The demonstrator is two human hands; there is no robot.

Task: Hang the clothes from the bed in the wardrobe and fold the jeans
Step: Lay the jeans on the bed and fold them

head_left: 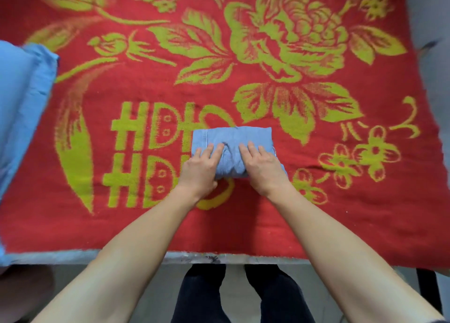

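light blue denim jeans (233, 137), folded into a compact rectangular bundle, are laid on the red woven bed blanket with yellow-green flowers (316, 213), in its near half. the bundle's near side is pressed by the left hand (201, 168) and right hand (264, 168), fingers laid straight and slightly spread on top. a light blue padded pillow (22, 98) is seen at the left edge.

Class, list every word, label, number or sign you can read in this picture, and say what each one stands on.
"囍": a large yellow-green character woven into the red blanket, lying sideways. The folded jeans and the left hand cover part of it.
No other text: nothing readable shows on the folded jeans or the blue pillow.
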